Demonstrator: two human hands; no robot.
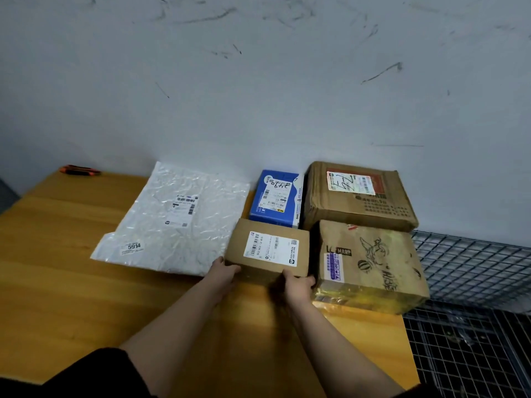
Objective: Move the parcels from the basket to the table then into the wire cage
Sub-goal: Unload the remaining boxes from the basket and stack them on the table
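Observation:
A small brown cardboard box with a white label sits on the wooden table. My left hand grips its near left corner and my right hand grips its near right corner. Behind it lies a blue box. To its right stands a brown printed parcel, with a larger taped brown box behind that one. A flat silver-white poly mailer lies to the left. The wire cage stands off the table's right edge.
An orange and black tool lies at the table's far left corner. A scuffed grey wall runs along the back of the table. The basket is out of view.

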